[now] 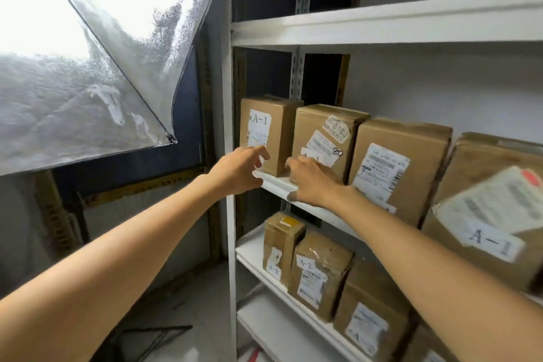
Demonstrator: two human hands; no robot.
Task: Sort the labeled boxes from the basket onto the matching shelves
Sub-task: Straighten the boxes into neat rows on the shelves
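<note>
Left hand (239,169) loosely spread at A-1 box (266,134); right hand (313,181), at its 3 o'clock, flat on second box (324,141); a careless nudge could shove either crooked or off shelf edge (274,184).

Brown cardboard boxes (399,167) on a white shelf unit (382,23).
White labels (259,127) carry black lettering; one box (282,239) bears a yellow patch (289,221), another label a red mark (531,177).

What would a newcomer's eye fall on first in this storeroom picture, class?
Two bare hands, the left hand and right hand, reach to the cardboard boxes on the middle shelf. The leftmost box reads A-1. At upper left, a bright window glares behind peeling film.
</note>
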